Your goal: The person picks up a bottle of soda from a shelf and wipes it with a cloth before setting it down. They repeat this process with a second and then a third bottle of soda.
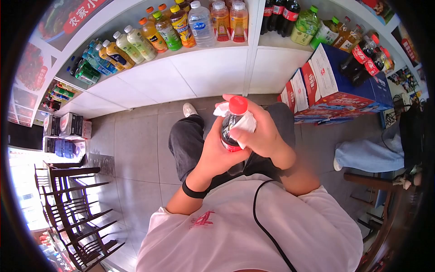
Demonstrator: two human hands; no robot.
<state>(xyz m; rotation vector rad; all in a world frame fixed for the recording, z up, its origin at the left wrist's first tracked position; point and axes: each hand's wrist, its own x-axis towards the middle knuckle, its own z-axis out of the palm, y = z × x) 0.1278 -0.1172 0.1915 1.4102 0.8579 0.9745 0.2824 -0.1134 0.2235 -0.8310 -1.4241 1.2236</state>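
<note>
A cola bottle (pixel 230 124) with a red cap stands roughly upright in front of my body, cap toward me. My left hand (pixel 215 148), below a black wristband, is wrapped round the lower part of the bottle. A crumpled white tissue (pixel 246 124) is pressed against the bottle's upper side by my right hand (pixel 264 135), its thumb lying over the tissue. Another bit of tissue shows on the left of the neck. Some of my right fingers are hidden behind the bottle.
White shelves ahead hold rows of drinks, among them a large clear water bottle (pixel 200 26). Blue and red cartons (pixel 349 93) are stacked on the right, with cola bottles (pixel 362 55) on top. Dark wooden chairs (pixel 74 204) stand left. A person's jeans (pixel 371 155) show right.
</note>
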